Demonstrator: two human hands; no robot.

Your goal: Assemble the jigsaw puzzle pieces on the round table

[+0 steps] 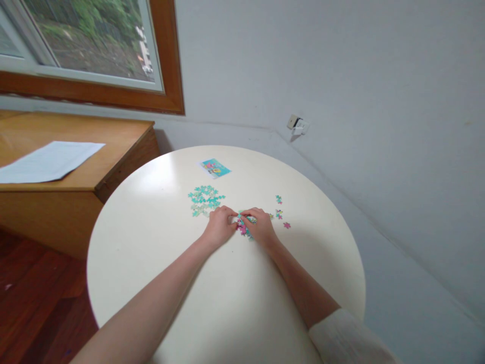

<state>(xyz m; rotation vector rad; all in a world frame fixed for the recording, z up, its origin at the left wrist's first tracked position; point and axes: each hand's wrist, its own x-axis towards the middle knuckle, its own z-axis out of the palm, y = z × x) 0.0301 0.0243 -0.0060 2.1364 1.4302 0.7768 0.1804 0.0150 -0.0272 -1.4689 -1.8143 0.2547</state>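
My left hand (220, 226) and my right hand (259, 224) meet near the middle of a round cream table (159, 253). Both have their fingers curled and pinched together over a small joined patch of pink and teal puzzle pieces (242, 228), which they press or grip between them. Just left of my left hand lies a loose cluster of teal puzzle pieces (204, 199). Several single pieces (279, 213) lie scattered to the right of my right hand. A small picture card (214, 168) lies farther back on the table.
A wooden desk (113, 151) with a white sheet of paper (47, 161) stands at the left, under a wood-framed window (166, 60). A grey wall with a socket (297, 124) runs behind and to the right. Dark wooden floor (34, 303) shows at lower left.
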